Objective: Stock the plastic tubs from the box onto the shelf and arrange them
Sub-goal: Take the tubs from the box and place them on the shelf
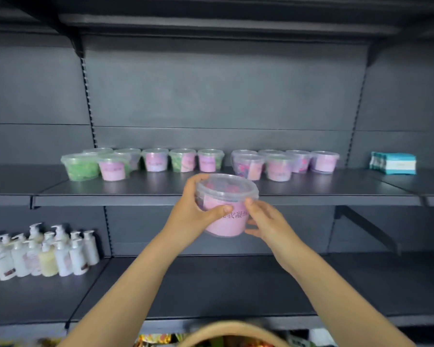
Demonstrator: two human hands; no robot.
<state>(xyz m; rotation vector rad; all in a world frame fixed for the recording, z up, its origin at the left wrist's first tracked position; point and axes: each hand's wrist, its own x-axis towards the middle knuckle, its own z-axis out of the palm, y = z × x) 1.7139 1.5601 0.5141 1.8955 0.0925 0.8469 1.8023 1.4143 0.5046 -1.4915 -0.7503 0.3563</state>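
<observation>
Tub (226, 209) btwn L hand (196, 211) & R hand (263, 221), both gripping.

I see pink on the clear held tub (232, 224). The shelf (135, 191) is dark grey; the far-left tub (80, 169) green, bottles (60, 256) white, pack (393, 163) teal.

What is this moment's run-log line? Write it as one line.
held: tub, in air before shelf edge | left hand: grips tub | right hand: grips tub | on shelf: other tubs standing at back
</observation>
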